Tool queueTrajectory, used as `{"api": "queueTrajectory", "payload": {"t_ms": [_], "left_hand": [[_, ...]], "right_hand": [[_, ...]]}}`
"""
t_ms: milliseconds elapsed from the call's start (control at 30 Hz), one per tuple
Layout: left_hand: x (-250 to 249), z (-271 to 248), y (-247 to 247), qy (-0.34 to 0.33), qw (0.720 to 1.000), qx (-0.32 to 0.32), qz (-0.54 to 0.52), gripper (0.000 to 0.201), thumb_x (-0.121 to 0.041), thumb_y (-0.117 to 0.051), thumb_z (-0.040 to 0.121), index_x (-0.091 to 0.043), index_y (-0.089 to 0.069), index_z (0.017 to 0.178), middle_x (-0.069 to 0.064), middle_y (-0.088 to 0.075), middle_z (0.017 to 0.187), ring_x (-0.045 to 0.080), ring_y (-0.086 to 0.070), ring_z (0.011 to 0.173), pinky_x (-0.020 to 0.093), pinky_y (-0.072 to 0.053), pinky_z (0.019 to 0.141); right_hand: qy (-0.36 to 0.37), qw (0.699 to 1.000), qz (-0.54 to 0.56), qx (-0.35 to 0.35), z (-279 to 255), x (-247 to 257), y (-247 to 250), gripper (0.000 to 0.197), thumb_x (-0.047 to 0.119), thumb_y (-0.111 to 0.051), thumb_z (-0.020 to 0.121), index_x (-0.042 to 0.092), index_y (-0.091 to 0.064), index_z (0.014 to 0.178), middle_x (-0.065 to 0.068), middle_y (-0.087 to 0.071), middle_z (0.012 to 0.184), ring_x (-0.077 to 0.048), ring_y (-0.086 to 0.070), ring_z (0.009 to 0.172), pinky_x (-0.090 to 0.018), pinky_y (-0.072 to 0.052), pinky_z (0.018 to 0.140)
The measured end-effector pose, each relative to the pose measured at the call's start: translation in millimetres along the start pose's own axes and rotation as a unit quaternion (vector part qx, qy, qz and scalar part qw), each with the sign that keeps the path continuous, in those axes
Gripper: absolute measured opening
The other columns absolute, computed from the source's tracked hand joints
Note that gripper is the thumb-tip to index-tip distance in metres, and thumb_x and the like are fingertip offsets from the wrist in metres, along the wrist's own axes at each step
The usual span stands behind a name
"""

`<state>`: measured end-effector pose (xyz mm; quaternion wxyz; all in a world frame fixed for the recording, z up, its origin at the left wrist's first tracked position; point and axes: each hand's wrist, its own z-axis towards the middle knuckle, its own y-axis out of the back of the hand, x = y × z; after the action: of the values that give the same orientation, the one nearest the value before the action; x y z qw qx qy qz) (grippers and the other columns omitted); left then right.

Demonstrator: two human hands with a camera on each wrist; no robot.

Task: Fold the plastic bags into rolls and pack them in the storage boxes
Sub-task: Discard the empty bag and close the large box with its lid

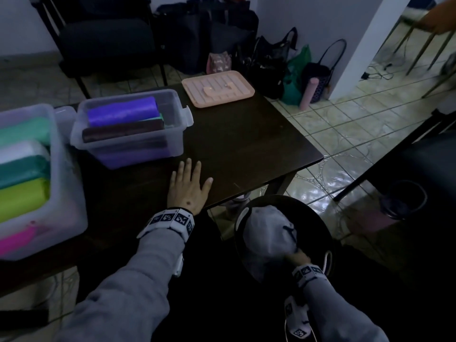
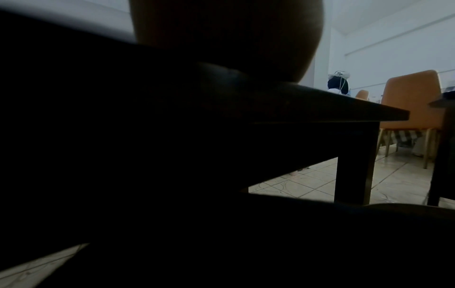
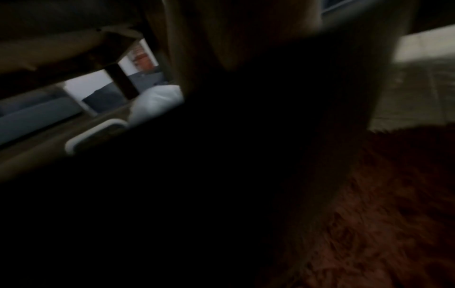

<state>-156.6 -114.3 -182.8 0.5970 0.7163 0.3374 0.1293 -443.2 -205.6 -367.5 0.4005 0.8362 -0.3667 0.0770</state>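
Observation:
My left hand (image 1: 189,180) lies flat and open on the dark table (image 1: 246,144), fingers spread, just in front of the small clear storage box (image 1: 172,144). That box holds a purple roll (image 1: 122,111) and a dark roll (image 1: 123,130). At the left edge stands a bigger clear box (image 1: 64,193) with green, white, teal, lime and pink rolls. Below the table's near right corner, my right hand (image 1: 296,256) reaches into a black round basket (image 1: 318,218) and grips a crumpled white plastic bag (image 1: 266,230). Both wrist views are mostly dark; the white bag (image 3: 157,101) shows in the right one.
A pink lid (image 1: 218,88) lies at the table's far corner. Dark bags (image 1: 266,60) and a black chair (image 1: 103,40) stand on the tiled floor beyond the table. Another dark seat (image 1: 419,164) is at the right.

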Motion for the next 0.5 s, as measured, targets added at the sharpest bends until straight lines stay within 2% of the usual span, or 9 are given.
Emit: {"api": "queueTrajectory", "payload": {"t_ms": [133, 200, 233, 300, 367, 433, 500], "left_hand": [[1, 0, -3, -0.004, 1.000, -0.008, 0.009, 0.062, -0.052, -0.015, 0.098, -0.022, 0.000, 0.151, 0.002, 0.007, 0.159, 0.018, 0.009, 0.146, 0.036, 0.005, 0.117], [1, 0, -3, -0.005, 1.000, -0.004, 0.007, 0.063, -0.052, -0.015, 0.098, -0.022, 0.000, 0.151, 0.003, 0.008, 0.159, 0.018, 0.009, 0.146, 0.036, 0.006, 0.117], [1, 0, -2, -0.006, 1.000, -0.001, 0.009, 0.063, -0.052, -0.015, 0.098, -0.022, 0.001, 0.151, 0.003, 0.008, 0.159, 0.019, 0.010, 0.146, 0.037, 0.006, 0.117], [0, 0, -1, -0.006, 1.000, 0.008, 0.006, 0.063, -0.052, -0.015, 0.098, -0.022, 0.001, 0.151, 0.003, 0.009, 0.159, 0.019, 0.010, 0.146, 0.037, 0.006, 0.117], [0, 0, 5, -0.008, 1.000, 0.028, -0.008, 0.063, -0.051, -0.017, 0.098, -0.021, 0.002, 0.151, 0.003, 0.011, 0.159, 0.019, 0.012, 0.146, 0.037, 0.006, 0.117], [2, 1, 17, -0.015, 0.997, 0.067, -0.036, 0.065, -0.049, -0.026, 0.098, -0.020, -0.001, 0.151, 0.004, 0.011, 0.159, 0.020, 0.012, 0.146, 0.038, 0.004, 0.117], [5, -1, 36, -0.015, 0.990, 0.105, -0.093, 0.066, -0.046, -0.037, 0.097, -0.018, -0.009, 0.151, 0.005, 0.005, 0.159, 0.022, 0.006, 0.146, 0.039, -0.003, 0.118]], "right_hand": [[-0.051, 0.996, 0.033, -0.068, -12, 15, -8, 0.054, 0.017, -0.035, 0.101, -0.001, -0.014, 0.147, -0.027, -0.019, 0.151, -0.037, -0.020, 0.140, -0.035, -0.013, 0.111], [-0.057, 0.988, 0.066, -0.123, -18, 24, -6, 0.056, 0.018, -0.036, 0.100, -0.002, -0.014, 0.147, -0.030, -0.018, 0.150, -0.041, -0.023, 0.138, -0.039, -0.013, 0.111], [-0.036, 0.986, 0.076, -0.146, -23, 30, -5, 0.058, 0.019, -0.040, 0.098, -0.002, -0.017, 0.147, -0.031, -0.022, 0.148, -0.043, -0.026, 0.135, -0.041, -0.016, 0.110], [0.032, 0.976, 0.089, -0.197, -41, 50, 4, 0.056, 0.024, -0.035, 0.094, -0.002, -0.028, 0.143, -0.031, -0.029, 0.143, -0.044, -0.032, 0.129, -0.044, -0.025, 0.104], [0.088, 0.946, 0.145, -0.278, -64, 75, 18, 0.057, 0.022, -0.035, 0.085, 0.000, -0.039, 0.137, -0.029, -0.035, 0.137, -0.043, -0.036, 0.123, -0.047, -0.030, 0.097], [0.172, 0.922, 0.187, -0.292, -91, 103, 31, 0.054, 0.013, -0.048, 0.083, 0.002, -0.040, 0.135, -0.027, -0.034, 0.137, -0.043, -0.032, 0.125, -0.049, -0.027, 0.101], [0.302, 0.877, 0.228, -0.296, -124, 133, 41, 0.056, 0.012, -0.048, 0.079, 0.001, -0.042, 0.133, -0.026, -0.034, 0.135, -0.042, -0.031, 0.126, -0.045, -0.022, 0.105]]}}
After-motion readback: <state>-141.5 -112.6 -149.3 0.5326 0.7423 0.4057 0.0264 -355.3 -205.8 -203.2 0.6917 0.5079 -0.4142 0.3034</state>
